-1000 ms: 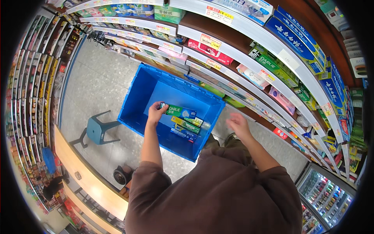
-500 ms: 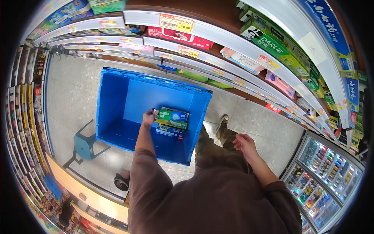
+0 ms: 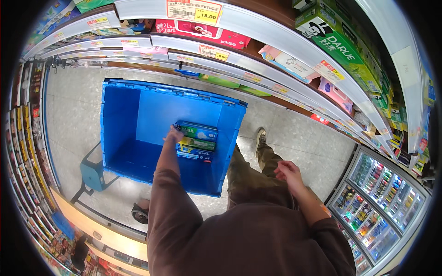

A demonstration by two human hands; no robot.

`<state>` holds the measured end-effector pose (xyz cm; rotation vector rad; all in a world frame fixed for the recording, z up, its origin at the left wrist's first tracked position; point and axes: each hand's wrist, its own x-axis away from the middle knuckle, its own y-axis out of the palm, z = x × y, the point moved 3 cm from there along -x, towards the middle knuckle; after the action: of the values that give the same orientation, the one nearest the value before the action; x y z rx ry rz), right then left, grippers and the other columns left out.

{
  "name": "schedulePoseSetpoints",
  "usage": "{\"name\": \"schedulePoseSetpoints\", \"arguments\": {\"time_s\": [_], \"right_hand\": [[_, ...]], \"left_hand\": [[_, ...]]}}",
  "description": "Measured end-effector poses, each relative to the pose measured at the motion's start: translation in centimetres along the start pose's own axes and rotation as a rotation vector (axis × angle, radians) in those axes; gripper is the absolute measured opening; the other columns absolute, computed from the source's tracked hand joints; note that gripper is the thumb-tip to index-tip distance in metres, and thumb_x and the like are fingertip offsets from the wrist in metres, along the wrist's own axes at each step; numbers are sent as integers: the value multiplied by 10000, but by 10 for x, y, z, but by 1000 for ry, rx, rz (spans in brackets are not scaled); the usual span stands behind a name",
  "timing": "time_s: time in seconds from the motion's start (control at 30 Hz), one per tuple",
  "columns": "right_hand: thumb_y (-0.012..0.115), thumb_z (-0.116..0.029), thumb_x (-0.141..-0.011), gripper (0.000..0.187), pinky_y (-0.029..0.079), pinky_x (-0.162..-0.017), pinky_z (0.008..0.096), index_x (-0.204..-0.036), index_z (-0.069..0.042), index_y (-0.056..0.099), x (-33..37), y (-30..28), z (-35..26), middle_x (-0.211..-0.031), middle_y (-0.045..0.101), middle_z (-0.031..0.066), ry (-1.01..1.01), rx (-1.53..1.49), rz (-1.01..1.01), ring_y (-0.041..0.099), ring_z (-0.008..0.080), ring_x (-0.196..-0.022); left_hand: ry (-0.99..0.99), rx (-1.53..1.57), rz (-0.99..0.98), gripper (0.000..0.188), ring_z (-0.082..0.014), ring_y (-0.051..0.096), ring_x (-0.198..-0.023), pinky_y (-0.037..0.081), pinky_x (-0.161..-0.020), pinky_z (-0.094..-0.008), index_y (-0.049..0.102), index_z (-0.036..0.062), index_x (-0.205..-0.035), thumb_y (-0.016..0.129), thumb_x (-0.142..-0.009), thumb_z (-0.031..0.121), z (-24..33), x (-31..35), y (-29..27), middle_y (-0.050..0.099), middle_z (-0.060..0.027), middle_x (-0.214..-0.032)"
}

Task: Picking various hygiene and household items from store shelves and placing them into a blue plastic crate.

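Inside a large blue plastic crate (image 3: 161, 108), a green-and-blue toothpaste box (image 3: 199, 132) lies at the top of a short row of boxes. Below it come a green-and-yellow box (image 3: 198, 144) and a dark blue box (image 3: 195, 153). My left hand (image 3: 173, 134) reaches into the crate and touches the left end of the top box. Its fingers look spread, though slightly blurred. My right hand (image 3: 289, 171) hangs in front of my trousers, open with loosely bent fingers and nothing in it.
Store shelves (image 3: 258, 34) with toothpaste boxes (image 3: 329, 41) and wipes packs (image 3: 202, 31) run along the far side. A glass-door drinks fridge (image 3: 375, 198) stands at right. A blue-grey stool-like object (image 3: 93, 175) and a wooden counter (image 3: 103, 234) are at left.
The top toothpaste box has turned and now lines up with the boxes below it. My left hand has shifted slightly to its end. My right hand has barely moved.
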<state>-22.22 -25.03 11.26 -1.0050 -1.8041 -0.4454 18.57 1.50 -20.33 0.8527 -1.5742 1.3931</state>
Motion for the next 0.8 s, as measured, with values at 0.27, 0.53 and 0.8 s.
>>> {"name": "schedulePoseSetpoints", "arguments": {"time_s": [0.27, 0.53, 0.8], "right_hand": [[636, -211, -966, 245, 496, -675, 248, -1140, -39, 615, 6, 5, -17, -927, 690, 73, -70, 5, -46, 633, 119, -753], [649, -193, -951, 257, 513, -696, 266, -1151, -34, 613, 5, 16, -25, -939, 695, 82, -174, 76, -189, 654, 143, -787], [714, -133, -899, 286, 533, -679, 284, -1116, 19, 608, 15, -15, -47, -917, 686, 93, -503, 90, -312, 651, 150, -760]], "left_hand": [[-15, -53, 178, 841, -297, 290, -1481, 102, -1176, -670, 214, 86, -1549, 593, -864, 395, 9, 65, -11, 356, -130, -1573], [535, 402, 734, 326, -389, 598, -1069, 482, -938, -456, 618, 29, -1109, 669, -815, 159, 23, 163, 7, 649, -197, -1082], [1018, 506, 482, 184, -267, 711, -879, 547, -789, -375, 675, 37, -1039, 626, -882, 119, 147, 312, 57, 726, -130, -942]]}}
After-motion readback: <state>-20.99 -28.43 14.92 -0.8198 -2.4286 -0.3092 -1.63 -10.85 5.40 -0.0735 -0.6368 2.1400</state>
